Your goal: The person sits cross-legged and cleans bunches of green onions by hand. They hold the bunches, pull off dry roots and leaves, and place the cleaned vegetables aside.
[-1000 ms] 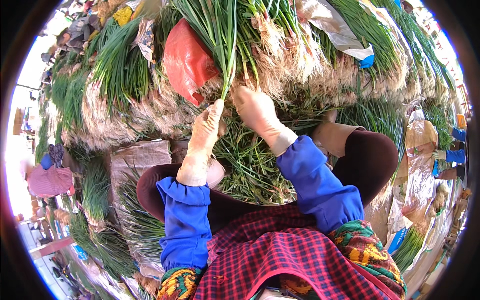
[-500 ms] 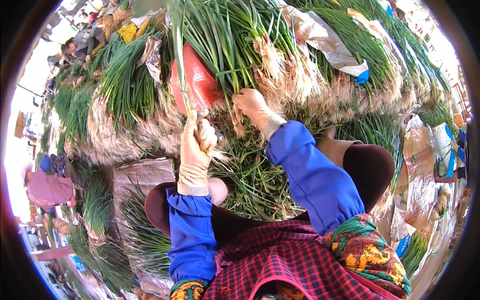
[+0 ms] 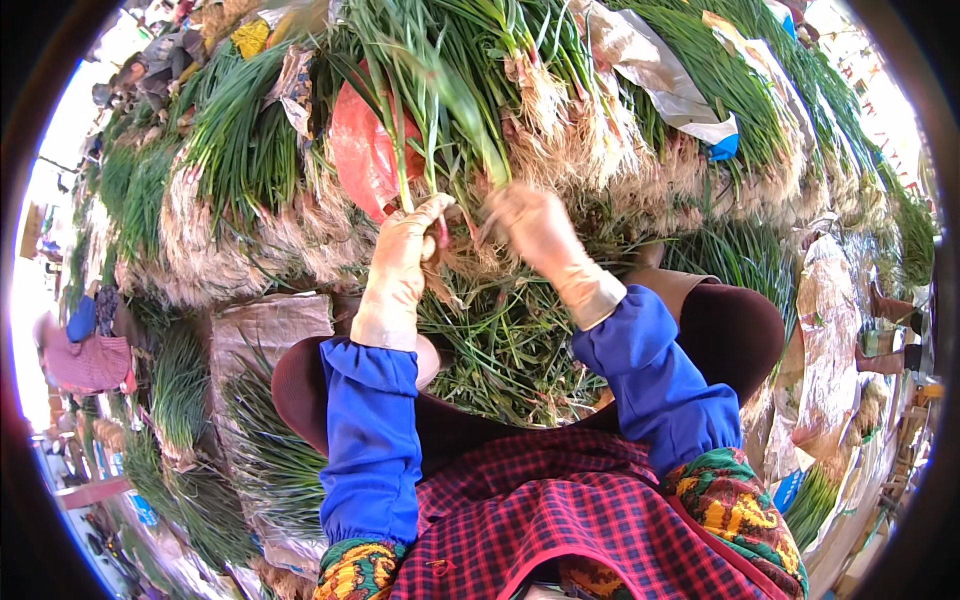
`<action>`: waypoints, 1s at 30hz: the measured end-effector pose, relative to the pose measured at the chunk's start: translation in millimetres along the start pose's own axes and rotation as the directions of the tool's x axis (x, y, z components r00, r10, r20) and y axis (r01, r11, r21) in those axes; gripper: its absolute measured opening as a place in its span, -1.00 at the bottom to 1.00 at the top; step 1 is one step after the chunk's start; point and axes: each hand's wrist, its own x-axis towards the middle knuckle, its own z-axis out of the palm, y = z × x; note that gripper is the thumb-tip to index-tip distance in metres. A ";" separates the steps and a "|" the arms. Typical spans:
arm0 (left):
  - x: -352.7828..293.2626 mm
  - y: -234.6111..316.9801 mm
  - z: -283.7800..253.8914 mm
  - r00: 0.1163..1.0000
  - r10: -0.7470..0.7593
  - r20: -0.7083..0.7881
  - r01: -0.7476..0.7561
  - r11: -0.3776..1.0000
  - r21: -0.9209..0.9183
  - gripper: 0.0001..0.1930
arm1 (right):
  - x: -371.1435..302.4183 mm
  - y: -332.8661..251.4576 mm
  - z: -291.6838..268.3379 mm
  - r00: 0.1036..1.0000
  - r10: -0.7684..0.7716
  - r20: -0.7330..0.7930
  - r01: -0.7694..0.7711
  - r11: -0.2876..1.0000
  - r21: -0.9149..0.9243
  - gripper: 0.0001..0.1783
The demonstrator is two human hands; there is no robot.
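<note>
In a pale glove, my left hand (image 3: 405, 250) is closed round the lower stems of a few green onions (image 3: 430, 150). Their leaves point away from me and their roots hang below the fist. My right hand (image 3: 540, 230), also gloved, is smeared by motion just to the right. A blurred green onion leaf (image 3: 480, 140) runs into its closed fingers. Behind the left hand lies a red plastic bag (image 3: 365, 145). Just beyond the right hand a thick heap of green onions (image 3: 545, 110) shows its pale, stringy roots.
Between my knees lies a pile of loose green trimmings (image 3: 510, 350). More bundled onions (image 3: 250, 150) line the far left, and a grey-white sheet (image 3: 660, 75) covers some at the far right. A brown sheet (image 3: 265, 330) is by my left knee. Another person (image 3: 88, 355) is at the left edge.
My right hand has pulled back to the right and nearer me, away from the heap's stems, with a leaf streaking along. The left hand has shifted slightly right and now holds more stems.
</note>
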 end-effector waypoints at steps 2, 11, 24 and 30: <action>-11.1 8.6 -3.0 1.000 -0.023 0.004 0.023 0.993 -0.116 -0.78 | 9.0 3.4 -23.5 0.975 0.171 -0.140 -0.127 0.952 0.278 -0.65; -27.7 9.9 3.4 0.972 -0.006 0.237 0.070 0.962 -0.264 -0.68 | 17.7 -48.5 -1.7 0.977 0.106 0.185 -0.194 0.800 0.567 -0.64; -27.6 17.9 -8.2 0.939 0.179 0.294 0.009 0.842 -0.540 -0.80 | 29.5 43.5 48.9 0.974 -0.201 -0.100 0.184 0.970 -0.156 -0.78; -19.7 10.1 20.1 0.954 -0.041 -0.296 -0.008 0.987 -0.163 -0.76 | -48.4 23.3 -64.9 0.941 0.174 0.289 -0.010 0.871 -0.492 -0.71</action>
